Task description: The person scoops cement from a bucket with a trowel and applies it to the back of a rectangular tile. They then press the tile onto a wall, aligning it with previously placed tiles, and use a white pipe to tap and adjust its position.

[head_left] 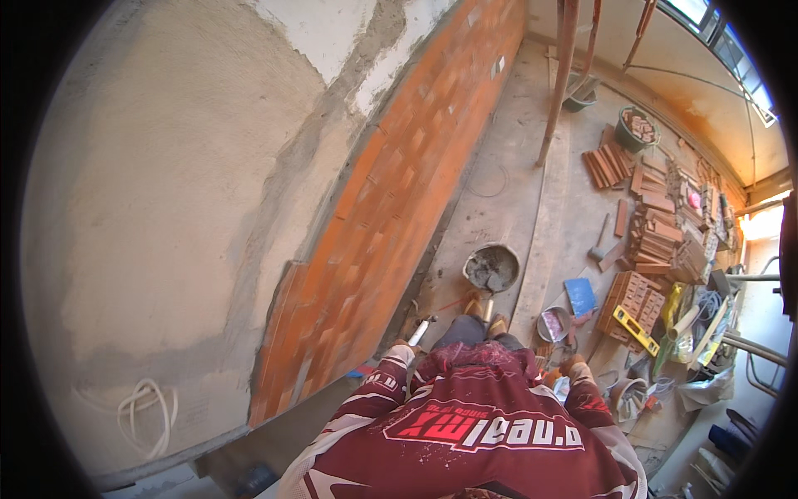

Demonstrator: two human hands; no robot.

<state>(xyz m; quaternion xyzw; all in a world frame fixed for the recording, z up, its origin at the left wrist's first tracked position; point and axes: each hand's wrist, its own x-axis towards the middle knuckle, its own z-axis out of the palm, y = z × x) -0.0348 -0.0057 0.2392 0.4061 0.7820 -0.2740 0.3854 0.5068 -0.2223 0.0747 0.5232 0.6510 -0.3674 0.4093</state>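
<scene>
My left hand, at the end of a maroon and white sleeve, is closed around a white-handled tool close to the brick-faced wall. The kind of tool does not show clearly. On the other side of my body, my right hand hangs low near a small white bucket; its fingers are too small and blurred to read. A round tub of grey mortar sits on the floor just ahead of my feet.
Stacked red brick strips lie to the right, with a mallet, a blue board and a yellow spirit level. A rusty prop stands ahead. A dark bucket of brick pieces is farther off.
</scene>
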